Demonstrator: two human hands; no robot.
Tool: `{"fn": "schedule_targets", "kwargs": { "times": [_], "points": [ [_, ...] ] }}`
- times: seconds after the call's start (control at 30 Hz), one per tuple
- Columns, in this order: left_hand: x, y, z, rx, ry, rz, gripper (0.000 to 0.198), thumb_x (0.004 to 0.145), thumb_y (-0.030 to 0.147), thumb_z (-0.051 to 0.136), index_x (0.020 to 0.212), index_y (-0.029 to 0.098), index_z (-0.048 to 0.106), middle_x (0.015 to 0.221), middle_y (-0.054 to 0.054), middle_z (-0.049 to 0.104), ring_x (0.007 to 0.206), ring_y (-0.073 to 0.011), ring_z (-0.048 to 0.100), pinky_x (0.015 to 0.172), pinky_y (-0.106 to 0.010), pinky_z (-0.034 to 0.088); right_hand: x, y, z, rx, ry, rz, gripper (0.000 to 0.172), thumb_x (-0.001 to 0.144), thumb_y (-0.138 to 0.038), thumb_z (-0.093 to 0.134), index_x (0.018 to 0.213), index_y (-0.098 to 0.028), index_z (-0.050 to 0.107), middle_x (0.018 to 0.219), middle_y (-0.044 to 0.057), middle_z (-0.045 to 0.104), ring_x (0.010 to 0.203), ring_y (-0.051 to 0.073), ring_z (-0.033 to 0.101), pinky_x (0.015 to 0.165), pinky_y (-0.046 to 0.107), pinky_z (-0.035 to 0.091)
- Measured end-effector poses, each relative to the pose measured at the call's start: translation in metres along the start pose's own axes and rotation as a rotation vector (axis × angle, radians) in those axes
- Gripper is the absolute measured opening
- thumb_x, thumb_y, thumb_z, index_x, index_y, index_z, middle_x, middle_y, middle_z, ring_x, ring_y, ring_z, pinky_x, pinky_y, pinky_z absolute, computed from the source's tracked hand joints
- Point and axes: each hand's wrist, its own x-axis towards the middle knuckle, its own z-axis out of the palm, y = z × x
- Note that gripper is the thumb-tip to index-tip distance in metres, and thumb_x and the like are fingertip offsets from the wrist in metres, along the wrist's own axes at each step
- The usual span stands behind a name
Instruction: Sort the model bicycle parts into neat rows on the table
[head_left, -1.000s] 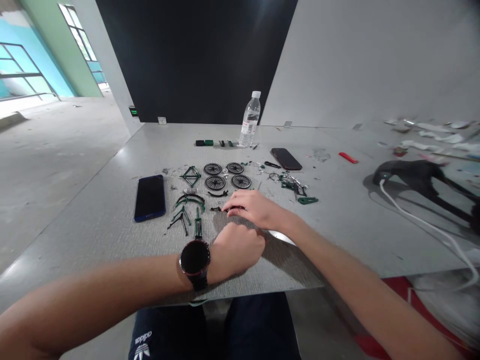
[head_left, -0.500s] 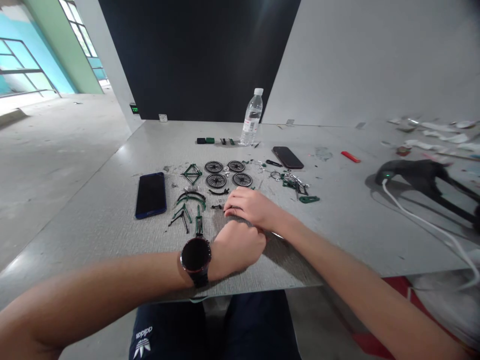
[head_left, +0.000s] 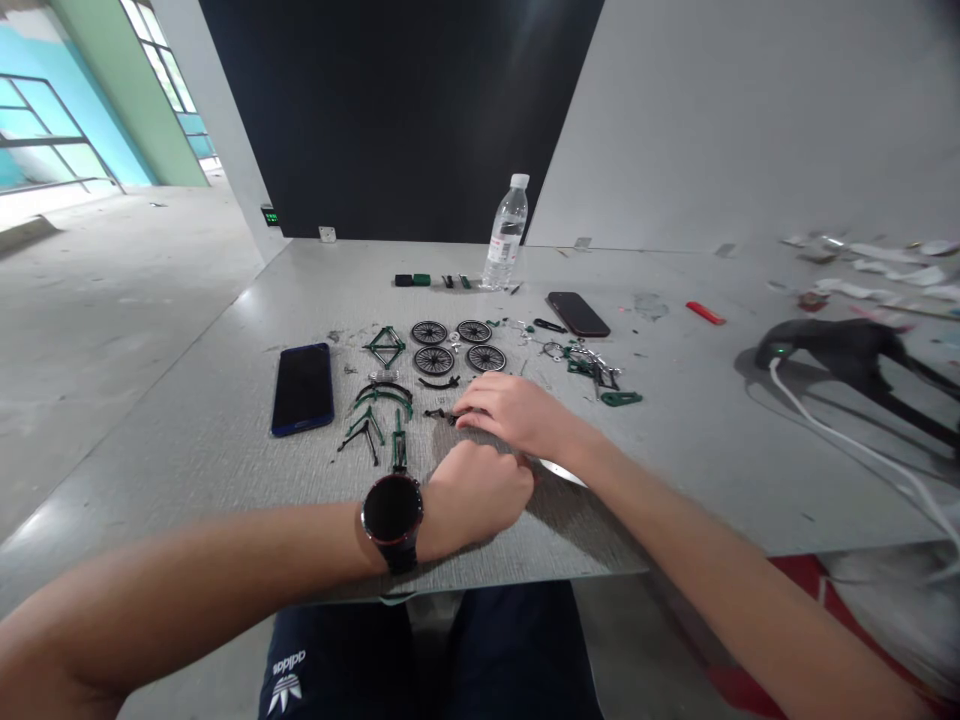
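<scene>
My left hand (head_left: 480,485) rests on the table as a fist, back upward, with a black watch (head_left: 392,508) on its wrist. Whatever it holds is hidden. My right hand (head_left: 521,412) reaches over it from the right, its fingers bent down and together. Their tips meet the end of a small black part (head_left: 439,414). Under my right wrist a pale, shiny edge (head_left: 564,472) shows; its kind cannot be made out. Just beyond lie several small spoked wheels (head_left: 433,360), a green diamond-shaped bicycle frame (head_left: 385,346), curved mudguard-like strips (head_left: 384,392) and green and black forks (head_left: 399,440).
A blue-edged phone (head_left: 302,389) lies left, a dark phone (head_left: 578,314) at the back right. A water bottle (head_left: 506,235) stands behind the wheels. To the right are a pile of small parts (head_left: 592,368), a red object (head_left: 705,313) and a black device with a white cable (head_left: 832,350).
My right hand has shifted slightly to the right, showing more of the small black part and of the pale edge under the wrist. My left hand stays put.
</scene>
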Motion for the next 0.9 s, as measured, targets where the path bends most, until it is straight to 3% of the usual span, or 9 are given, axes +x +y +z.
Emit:
{"fn": "schedule_targets", "kwargs": {
  "times": [0.23,0.9],
  "points": [
    [0.0014,-0.0001,-0.0003,0.004,-0.037,-0.004,0.029,0.101,0.012,0.041,0.106,0.010,0.070,0.091,-0.014,0.073,0.073,-0.0233,0.070,0.055,-0.029,0.046,-0.0018,-0.0019,-0.0012,0.015,-0.014,0.052,0.017,0.100,-0.026,0.060,0.096,-0.021,0.075,0.102,0.005,0.074,0.097,0.020,0.066,0.084,0.032,0.048],
    [0.0006,-0.0002,-0.0002,0.017,0.000,-0.002,0.032,0.099,0.008,0.039,0.103,0.009,0.070,0.088,-0.014,0.073,0.070,-0.0247,0.070,0.049,-0.030,0.041,-0.0020,0.0003,0.0048,0.022,0.059,0.082,0.014,0.099,-0.030,0.063,0.094,-0.021,0.072,0.095,0.003,0.071,0.090,0.018,0.063,0.076,0.030,0.044]
  ]
}}
